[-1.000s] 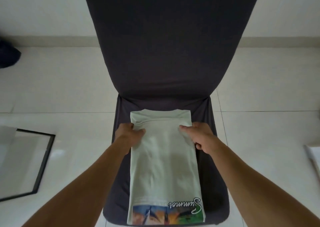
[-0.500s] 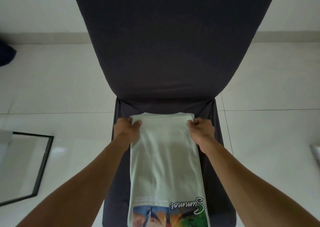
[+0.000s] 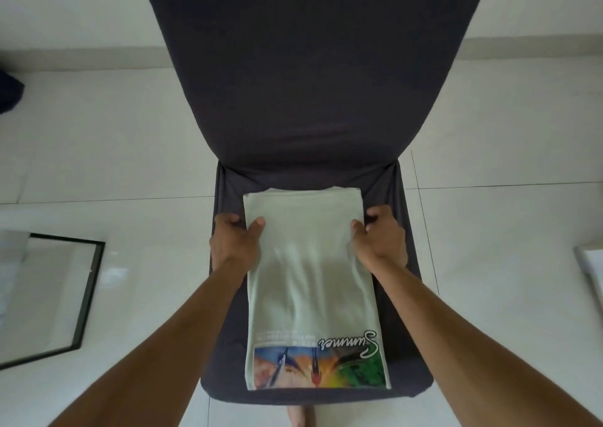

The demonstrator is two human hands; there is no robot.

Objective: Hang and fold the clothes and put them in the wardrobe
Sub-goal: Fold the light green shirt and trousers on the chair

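One folded shirt [image 3: 310,273] lies lengthwise on one dark chair [image 3: 306,100] seat. Two hands pinch its far end: left hand [image 3: 235,242] on the left edge, right hand [image 3: 380,240] on the right.

A home, a plain room, glossy white floor tiles [image 3: 130,152] with a pale skirting [image 3: 81,56], a dark fabric-covered chair [image 3: 313,77], a folded T-shirt [image 3: 310,283] on its seat, a black-framed mirror [image 3: 49,296] on the floor

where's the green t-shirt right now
The folded t-shirt lies centred on the dark chair seat, left hand and right hand gripping its sides.
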